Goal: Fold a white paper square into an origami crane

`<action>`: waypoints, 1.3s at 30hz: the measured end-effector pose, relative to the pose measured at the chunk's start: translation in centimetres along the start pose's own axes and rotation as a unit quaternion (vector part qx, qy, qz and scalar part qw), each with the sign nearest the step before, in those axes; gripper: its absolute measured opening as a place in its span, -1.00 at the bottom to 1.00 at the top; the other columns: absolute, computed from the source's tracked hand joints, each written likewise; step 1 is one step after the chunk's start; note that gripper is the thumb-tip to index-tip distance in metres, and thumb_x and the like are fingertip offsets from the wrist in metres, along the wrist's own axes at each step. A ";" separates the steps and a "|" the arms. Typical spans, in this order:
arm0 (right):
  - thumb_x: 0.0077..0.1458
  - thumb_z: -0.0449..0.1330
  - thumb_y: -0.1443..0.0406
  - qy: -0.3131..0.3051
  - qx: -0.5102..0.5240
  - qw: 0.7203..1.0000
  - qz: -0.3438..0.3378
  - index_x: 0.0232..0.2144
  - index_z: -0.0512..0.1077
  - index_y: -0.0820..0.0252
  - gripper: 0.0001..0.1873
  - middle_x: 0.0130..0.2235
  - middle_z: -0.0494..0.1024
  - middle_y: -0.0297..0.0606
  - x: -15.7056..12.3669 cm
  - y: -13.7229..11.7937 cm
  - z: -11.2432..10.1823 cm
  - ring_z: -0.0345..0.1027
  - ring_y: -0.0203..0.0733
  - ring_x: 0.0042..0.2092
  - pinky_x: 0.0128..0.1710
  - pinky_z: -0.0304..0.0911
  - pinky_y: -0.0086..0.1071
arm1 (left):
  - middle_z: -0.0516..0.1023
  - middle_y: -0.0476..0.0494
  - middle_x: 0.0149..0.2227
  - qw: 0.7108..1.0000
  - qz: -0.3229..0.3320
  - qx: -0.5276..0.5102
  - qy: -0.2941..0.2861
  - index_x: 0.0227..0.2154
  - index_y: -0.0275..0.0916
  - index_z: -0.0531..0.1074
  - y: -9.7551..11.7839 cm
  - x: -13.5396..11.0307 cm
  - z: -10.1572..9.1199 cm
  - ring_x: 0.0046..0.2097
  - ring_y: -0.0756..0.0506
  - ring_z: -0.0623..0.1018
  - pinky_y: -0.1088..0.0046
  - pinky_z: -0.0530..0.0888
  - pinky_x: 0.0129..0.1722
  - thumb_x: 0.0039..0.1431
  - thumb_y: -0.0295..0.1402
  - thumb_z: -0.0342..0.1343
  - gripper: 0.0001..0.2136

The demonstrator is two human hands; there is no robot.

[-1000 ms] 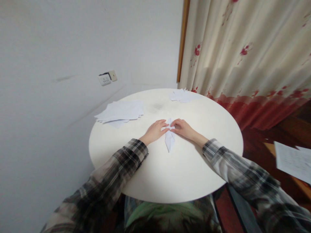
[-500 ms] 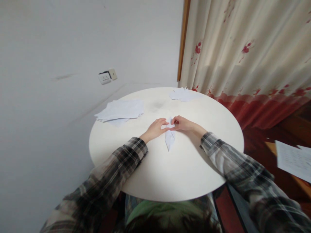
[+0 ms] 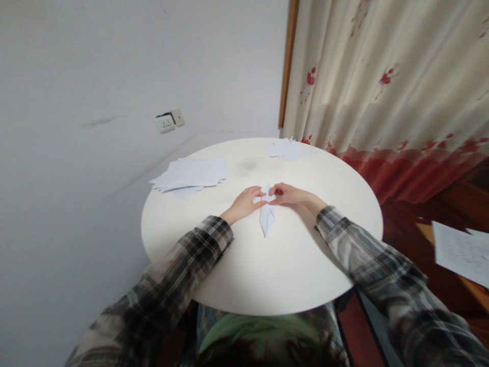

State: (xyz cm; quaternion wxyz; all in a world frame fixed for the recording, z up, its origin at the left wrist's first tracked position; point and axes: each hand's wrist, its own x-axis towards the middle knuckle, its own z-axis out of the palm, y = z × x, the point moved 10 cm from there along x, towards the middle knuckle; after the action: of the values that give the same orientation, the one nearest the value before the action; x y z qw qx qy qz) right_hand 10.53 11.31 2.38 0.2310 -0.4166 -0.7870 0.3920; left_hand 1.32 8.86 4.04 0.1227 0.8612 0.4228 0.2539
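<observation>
A pale grey wall (image 3: 114, 76) fills the left of the room, and a cream curtain (image 3: 382, 86) with red flowers and a red hem hangs on the right behind a strip of wooden frame (image 3: 286, 61). In front of them stands a round white table (image 3: 290, 270), and the person sits at its near edge with both arms stretched across it in plaid sleeves (image 3: 198, 250).

On the far left part of the table lies a loose stack of white sheets (image 3: 191, 174). A smaller heap of white paper (image 3: 284, 149) sits at the far rim near the curtain. Off the table to the right, a printed sheet (image 3: 458, 252) rests on a brown wooden surface.

The two hands meet near the middle of the table. The left hand (image 3: 244, 204) has its fingers bent, with the tips on the upper left edge of the folded paper (image 3: 267, 220). I cannot tell whether its grip is closed on the paper or only presses it down. The right hand (image 3: 291, 194) has thumb and forefinger drawn together, its grip clamped on the paper's upper right part. The folded paper is a narrow white shape lying flat on the table between the hands, with its pointed end towards the person.

A small white socket (image 3: 166, 122) sits on the wall beyond the stack.
</observation>
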 end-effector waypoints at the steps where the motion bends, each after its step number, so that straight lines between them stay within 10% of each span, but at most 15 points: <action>1: -0.31 0.27 0.31 -0.009 0.016 1.000 0.012 -0.42 0.31 0.24 -0.70 -0.45 0.29 -0.42 0.1 0.2 0.1 0.13 -0.37 -0.42 -0.40 0.09 -0.47 | 0.37 -0.27 0.02 1.000 0.001 0.002 -0.001 -0.20 -0.31 0.43 0.1 0.0 0.0 0.08 -0.17 0.32 0.27 0.22 0.09 0.07 -0.30 0.11 -0.75; 39: -0.50 0.38 0.12 -0.224 -0.237 0.931 0.167 -0.34 0.44 0.23 -0.44 -0.39 0.43 -0.34 2.3 0.4 0.8 0.24 -0.24 -0.32 -0.32 0.13 -0.41 | 0.36 -0.26 0.02 0.999 -0.010 0.029 -0.013 -0.16 -0.31 0.41 0.5 -0.2 0.2 0.07 -0.16 0.33 0.29 0.23 0.09 0.09 -0.28 0.08 -0.71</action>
State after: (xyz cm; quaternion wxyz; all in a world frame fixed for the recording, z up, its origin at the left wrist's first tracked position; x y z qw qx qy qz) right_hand 8.95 13.04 1.70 -0.1254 -0.4862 -0.8073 0.3101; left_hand 1.65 8.42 3.96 0.1052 0.8632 0.4372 0.2294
